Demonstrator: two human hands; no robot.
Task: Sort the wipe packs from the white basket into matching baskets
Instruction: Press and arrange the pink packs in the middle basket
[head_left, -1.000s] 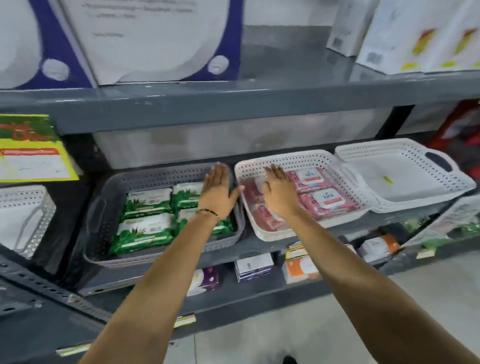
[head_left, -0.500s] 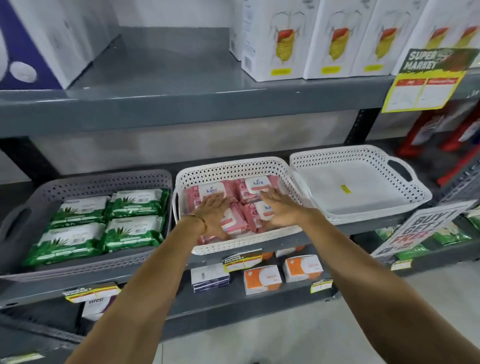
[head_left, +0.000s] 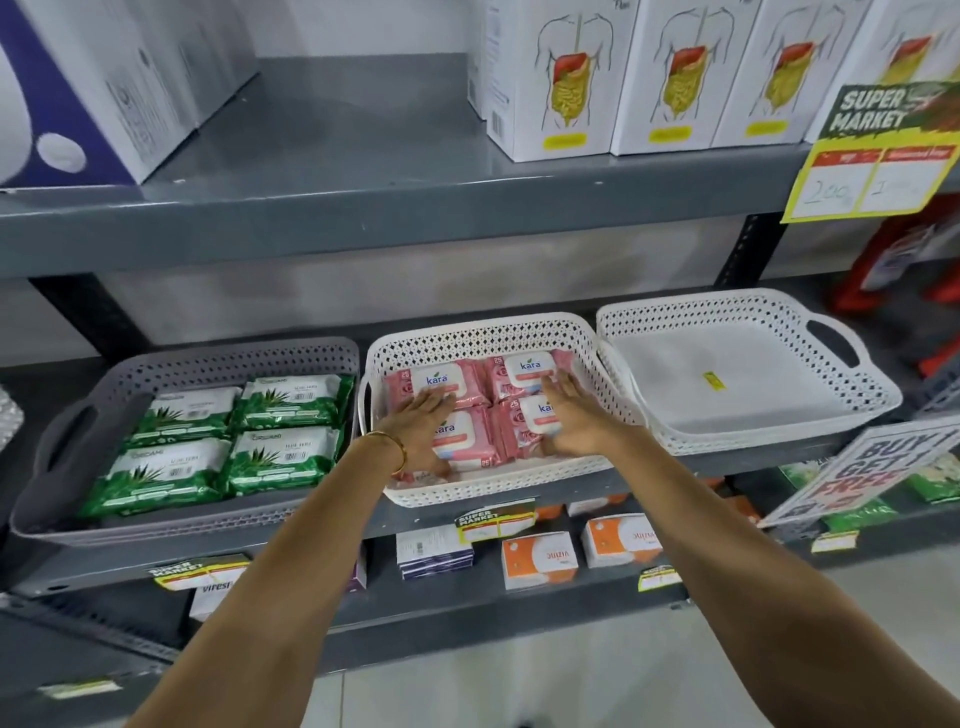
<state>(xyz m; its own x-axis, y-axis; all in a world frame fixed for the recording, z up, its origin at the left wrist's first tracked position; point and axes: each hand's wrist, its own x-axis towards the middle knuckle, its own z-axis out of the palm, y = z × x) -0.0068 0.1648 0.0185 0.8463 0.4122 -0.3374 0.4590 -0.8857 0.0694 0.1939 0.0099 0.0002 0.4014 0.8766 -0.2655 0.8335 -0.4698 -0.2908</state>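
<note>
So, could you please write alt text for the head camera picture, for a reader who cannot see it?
A person's left hand and right hand rest flat on pink wipe packs in the middle white basket on a grey shelf. The grey basket to its left holds four green wipe packs; the right white basket holds only a small yellow sticker.

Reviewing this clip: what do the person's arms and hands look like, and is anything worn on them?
Both forearms are bare, with no sleeves in view and no gloves. The left hand has a thin gold-coloured bangle around its wrist. The right hand and its wrist carry nothing that shows: no watch or band. Rings cannot be made out on either hand.
</note>
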